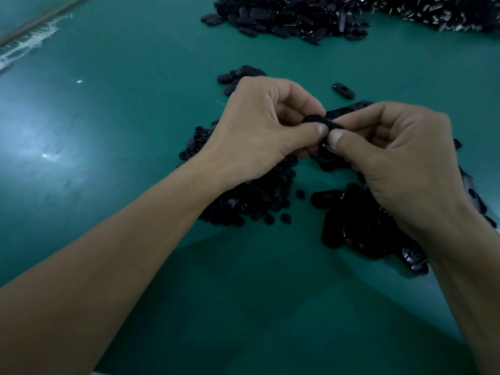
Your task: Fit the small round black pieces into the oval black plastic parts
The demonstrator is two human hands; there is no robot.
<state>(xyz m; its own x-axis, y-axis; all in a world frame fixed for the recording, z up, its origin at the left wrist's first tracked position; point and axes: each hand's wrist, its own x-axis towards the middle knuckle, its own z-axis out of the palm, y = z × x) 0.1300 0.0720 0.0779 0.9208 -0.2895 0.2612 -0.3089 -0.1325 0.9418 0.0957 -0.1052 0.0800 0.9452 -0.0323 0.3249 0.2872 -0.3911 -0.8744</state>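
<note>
**Mia:** What are the two hands doing?

**Tom:** The left hand (259, 128) and the right hand (392, 152) meet in the middle, over the tabletop (121, 117). Their fingers are curled. Each grip pinches the same oval black part (316, 121) with thumb and first finger, and the two thumbs nearly touch

**Mia:** Is a little round piece in it?

**Tom:** I cannot tell. The fingers hide most of it

**Mia:** Where are the round ones?

**Tom:** The small round pieces (251, 198) lie in a bumpy heap under the left wrist. They look like tiny dark buttons. A few lie alone beside the heap

**Mia:** And more ovals?

**Tom:** A pile of oval parts (351, 226) lies under the right hand, smooth and a bit shiny. A small bunch (240, 74) sits behind the left hand. A lone oval (343, 90) lies near it, with a hole in its top. Far back is a big heap (292, 17) of black parts, and beside it are shiny metal bits (446, 14)

**Mia:** What is the tabletop like?

**Tom:** Green, flat and smooth, with a soft glow on the left and a white scuffed streak (29, 41) in the far left corner
</note>
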